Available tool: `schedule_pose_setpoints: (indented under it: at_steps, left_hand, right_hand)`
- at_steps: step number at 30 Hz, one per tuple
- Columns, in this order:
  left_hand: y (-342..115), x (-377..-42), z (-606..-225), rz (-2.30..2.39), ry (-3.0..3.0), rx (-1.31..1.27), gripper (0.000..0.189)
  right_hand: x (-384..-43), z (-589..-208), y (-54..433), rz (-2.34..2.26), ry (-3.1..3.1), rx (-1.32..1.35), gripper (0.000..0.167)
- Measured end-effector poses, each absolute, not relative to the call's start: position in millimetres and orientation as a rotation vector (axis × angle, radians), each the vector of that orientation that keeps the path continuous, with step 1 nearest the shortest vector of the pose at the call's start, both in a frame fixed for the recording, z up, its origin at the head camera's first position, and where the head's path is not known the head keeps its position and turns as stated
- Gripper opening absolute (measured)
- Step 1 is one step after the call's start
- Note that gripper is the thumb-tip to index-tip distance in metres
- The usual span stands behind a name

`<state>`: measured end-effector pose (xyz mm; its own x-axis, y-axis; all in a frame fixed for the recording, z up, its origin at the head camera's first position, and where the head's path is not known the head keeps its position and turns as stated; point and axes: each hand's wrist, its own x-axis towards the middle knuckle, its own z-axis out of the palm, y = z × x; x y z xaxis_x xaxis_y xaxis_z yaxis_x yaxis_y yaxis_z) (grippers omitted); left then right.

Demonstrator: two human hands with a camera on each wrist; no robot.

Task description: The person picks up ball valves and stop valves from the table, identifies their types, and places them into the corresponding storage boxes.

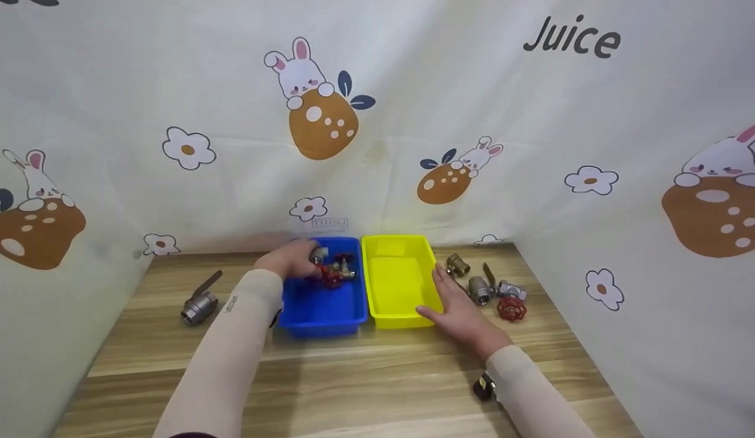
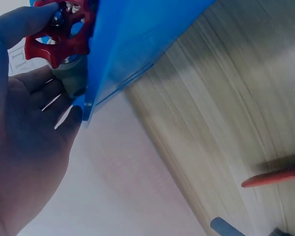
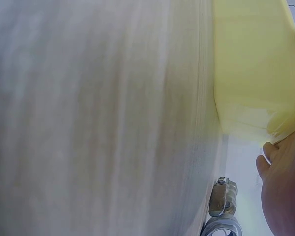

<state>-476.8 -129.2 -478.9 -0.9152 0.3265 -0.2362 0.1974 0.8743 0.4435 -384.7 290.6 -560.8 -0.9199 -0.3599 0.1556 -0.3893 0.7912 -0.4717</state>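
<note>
My left hand [image 1: 290, 259] reaches into the far left part of the blue bin [image 1: 325, 310]. In the left wrist view its thumb lies on the red handwheel [image 2: 56, 49] of a valve and its fingers are around the grey body [image 2: 73, 76]. Red-wheeled valves [image 1: 331, 277] lie close to that hand inside the bin, partly covered by it. My right hand [image 1: 462, 313] rests at the right wall of the yellow bin [image 1: 398, 322], fingers stretched along the rim and thumb over its inside. The right wrist view shows that hand beside the yellow wall [image 3: 255, 64].
A lever ball valve [image 1: 199, 306] lies left of the blue bin. Right of the yellow bin are a brass fitting [image 1: 457, 266], another ball valve [image 1: 480, 290] and a valve with a red handwheel [image 1: 511, 308]. A patterned curtain [image 1: 243, 182] borders the wooden table [image 1: 365, 383].
</note>
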Motion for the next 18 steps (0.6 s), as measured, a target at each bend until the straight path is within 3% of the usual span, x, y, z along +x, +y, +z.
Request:
schedule_pose_setpoints:
  at_steps: [18]
  left_hand:
    - [-127.5,-476.9,-474.7,0.556,2.737,0.45,0.068]
  right_hand:
    - [-383.5,-560.0,289.9,0.805,-2.913,0.611,0.108]
